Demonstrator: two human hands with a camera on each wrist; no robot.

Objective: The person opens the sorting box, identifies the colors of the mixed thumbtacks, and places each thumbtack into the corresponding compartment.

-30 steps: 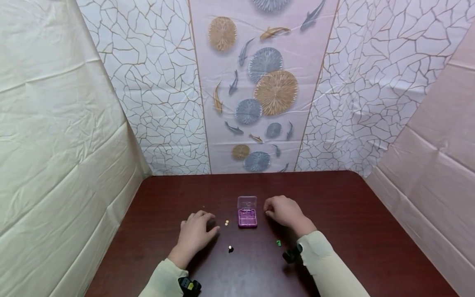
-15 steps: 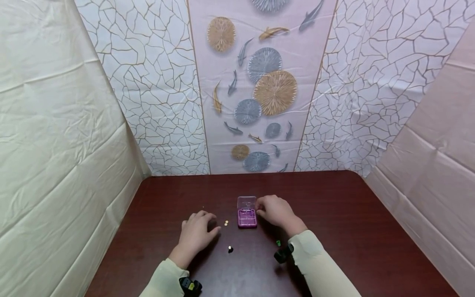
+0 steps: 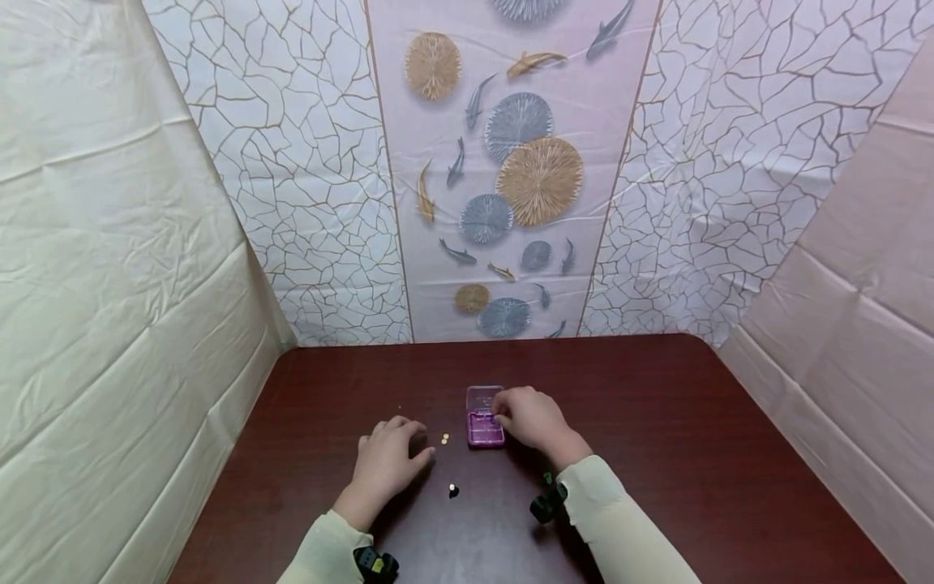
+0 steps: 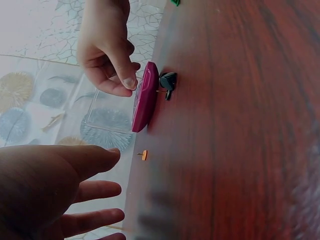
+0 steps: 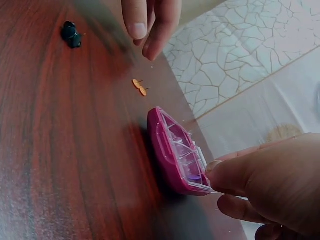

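Observation:
A small pink-purple box (image 3: pixel 486 430) with a clear hinged lid (image 3: pixel 485 397) raised stands on the table, split into clear compartments. My right hand (image 3: pixel 536 418) reaches in from the right. Its thumb and forefinger come together at the compartments near the hinge; I cannot tell whether they pinch anything. Something purple (image 5: pixel 194 177) lies in the compartment beside the thumb. My left hand (image 3: pixel 387 461) hangs loosely spread, palm down, left of the box. Between it and the box lie two gold disc stud earrings (image 5: pixel 140 88), thin posts up.
Black earrings (image 4: pixel 168 84) lie nearer me, a pale or gold spot on them in the head view. A small green piece (image 3: pixel 548 478) sits beside my right wrist. The dark red table (image 3: pixel 642 389) meets patterned cloth at its back edge.
My right hand has moved left, from beside the box until its fingertips are over the compartments. The left hand and the loose earrings have stayed in place.

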